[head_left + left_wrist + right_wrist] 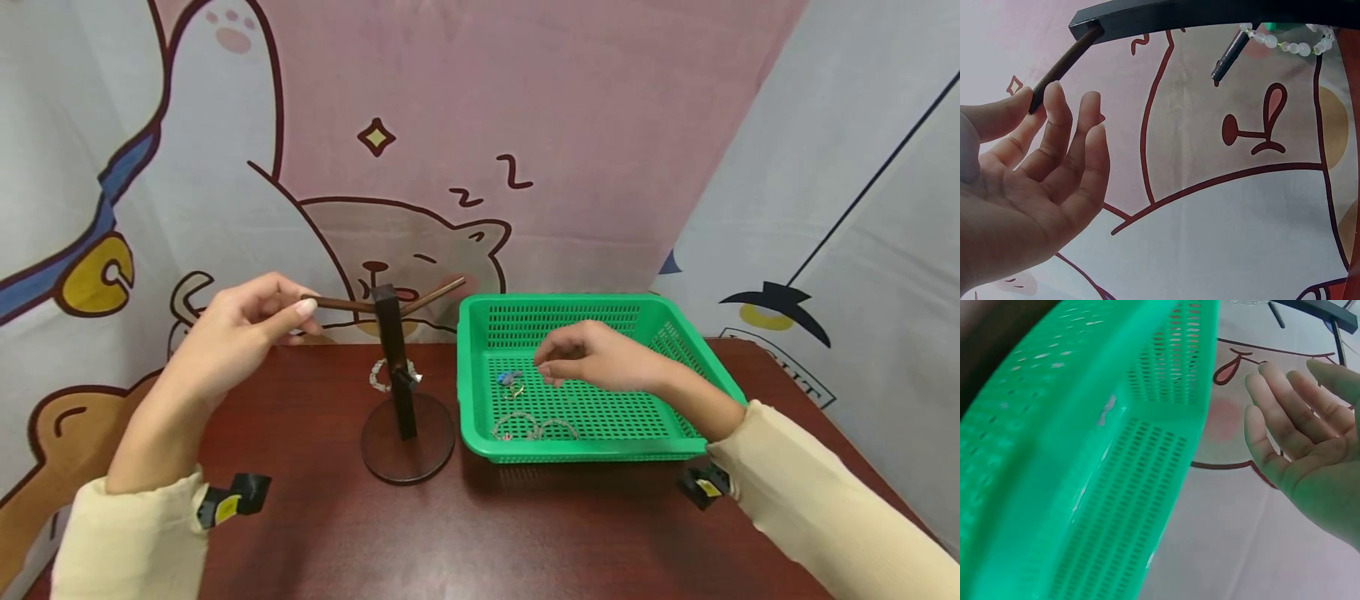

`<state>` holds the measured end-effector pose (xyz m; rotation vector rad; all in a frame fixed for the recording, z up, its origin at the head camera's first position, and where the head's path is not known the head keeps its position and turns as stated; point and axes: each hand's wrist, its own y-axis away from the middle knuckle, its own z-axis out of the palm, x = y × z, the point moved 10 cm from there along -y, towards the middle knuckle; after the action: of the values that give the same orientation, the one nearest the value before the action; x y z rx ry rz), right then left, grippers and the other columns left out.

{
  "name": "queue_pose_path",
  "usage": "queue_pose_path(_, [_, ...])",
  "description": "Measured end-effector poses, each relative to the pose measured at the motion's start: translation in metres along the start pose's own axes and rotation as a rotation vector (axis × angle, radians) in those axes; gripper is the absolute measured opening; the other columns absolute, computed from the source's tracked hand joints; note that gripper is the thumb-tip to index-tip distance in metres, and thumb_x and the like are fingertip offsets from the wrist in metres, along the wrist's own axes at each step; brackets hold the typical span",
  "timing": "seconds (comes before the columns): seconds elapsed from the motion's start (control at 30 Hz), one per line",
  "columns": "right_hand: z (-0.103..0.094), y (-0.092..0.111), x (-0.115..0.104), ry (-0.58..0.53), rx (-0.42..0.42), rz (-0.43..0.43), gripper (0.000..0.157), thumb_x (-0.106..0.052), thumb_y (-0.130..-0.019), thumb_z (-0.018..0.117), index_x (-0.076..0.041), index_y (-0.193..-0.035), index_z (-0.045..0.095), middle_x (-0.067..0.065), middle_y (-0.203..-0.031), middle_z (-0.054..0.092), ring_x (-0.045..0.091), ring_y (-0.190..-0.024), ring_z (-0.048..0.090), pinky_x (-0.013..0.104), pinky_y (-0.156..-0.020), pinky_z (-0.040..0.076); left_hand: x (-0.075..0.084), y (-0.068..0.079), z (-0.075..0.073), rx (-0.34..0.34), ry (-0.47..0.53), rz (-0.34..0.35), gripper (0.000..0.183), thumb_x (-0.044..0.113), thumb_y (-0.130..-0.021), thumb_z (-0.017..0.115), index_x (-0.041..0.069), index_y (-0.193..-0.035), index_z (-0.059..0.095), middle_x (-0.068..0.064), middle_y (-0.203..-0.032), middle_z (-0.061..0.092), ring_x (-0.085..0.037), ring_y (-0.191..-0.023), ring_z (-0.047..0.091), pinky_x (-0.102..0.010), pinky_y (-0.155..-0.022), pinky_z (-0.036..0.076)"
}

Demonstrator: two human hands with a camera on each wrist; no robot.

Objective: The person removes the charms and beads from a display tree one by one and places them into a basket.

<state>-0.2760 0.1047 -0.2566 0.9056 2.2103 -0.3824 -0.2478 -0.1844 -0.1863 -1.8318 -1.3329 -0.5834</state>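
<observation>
The stand (406,417) lies between the hands, nearer the left hand (238,325), which pinches a peg (341,304) running rightward to it; the right hand (600,358), loosely curled, apparently empty, hovers over the basket (585,450).

At left, a stand (391,342) looks like smooth dark wood, its bracelet (1304,49) of glossy, glass-like beads. At right, a basket (592,448) of smooth, shiny plastic. The tabletop (360,533) resembles polished wood, reflecting light. Far side: a matt, lightly creased cloth backdrop (585,125). Near side: matt cloth sleeves (135,542).
</observation>
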Motion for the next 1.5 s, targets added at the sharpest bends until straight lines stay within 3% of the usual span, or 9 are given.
queue_pose_path(0.37, [-0.008, -0.043, -0.027, -0.060, 0.045, -0.004, 0.014, -0.012, -0.092, 0.055, -0.002, -0.099, 0.063, 0.005, -0.079, 0.064, 0.020, -0.075, 0.060, 0.034, -0.070, 0.048, -0.001, 0.000, 0.000, 0.000, -0.005, -0.013, 0.019, 0.020, -0.094, 0.053, 0.003, -0.102, 0.059, 0.004, -0.075, 0.064, -0.008, -0.071, 0.058, -0.021, -0.062, 0.044])
queue_pose_path(0.57, [-0.015, -0.059, -0.034, -0.040, 0.086, 0.011, 0.017, -0.012, -0.093, 0.053, -0.001, -0.104, 0.061, 0.005, -0.082, 0.065, 0.020, -0.075, 0.060, 0.033, -0.067, 0.048, -0.001, 0.001, 0.001, 0.006, -0.012, -0.016, 0.021, 0.023, -0.094, 0.053, 0.004, -0.101, 0.059, 0.001, -0.076, 0.064, -0.010, -0.072, 0.059, -0.022, -0.062, 0.044])
queue_pose_path(0.83, [-0.023, -0.080, -0.039, -0.092, 0.141, 0.032, 0.026, -0.014, -0.094, 0.051, -0.003, -0.118, 0.054, 0.008, -0.088, 0.066, 0.021, -0.076, 0.060, 0.033, -0.067, 0.049, -0.002, 0.001, 0.001, 0.013, -0.021, -0.026, 0.020, 0.024, -0.094, 0.052, 0.006, -0.101, 0.059, 0.002, -0.076, 0.065, -0.009, -0.072, 0.059, -0.022, -0.062, 0.044])
queue_pose_path(1.17, [-0.021, -0.089, -0.050, -0.104, 0.144, -0.018, 0.023, -0.013, -0.096, 0.047, -0.003, -0.114, 0.058, 0.009, -0.087, 0.066, 0.021, -0.075, 0.060, 0.033, -0.068, 0.049, 0.001, 0.003, 0.001, 0.026, -0.044, -0.028, 0.021, 0.024, -0.094, 0.052, 0.007, -0.103, 0.059, 0.000, -0.077, 0.064, -0.011, -0.071, 0.058, -0.023, -0.062, 0.043])
queue_pose_path(1.5, [-0.021, -0.088, -0.049, -0.085, 0.161, -0.009, 0.024, -0.015, -0.096, 0.047, -0.001, -0.112, 0.058, 0.008, -0.085, 0.066, 0.020, -0.076, 0.062, 0.033, -0.068, 0.048, -0.003, 0.007, 0.008, 0.039, 0.012, -0.062, 0.031, 0.029, -0.096, 0.047, 0.003, -0.110, 0.056, -0.005, -0.083, 0.065, -0.010, -0.074, 0.058, -0.022, -0.068, 0.045])
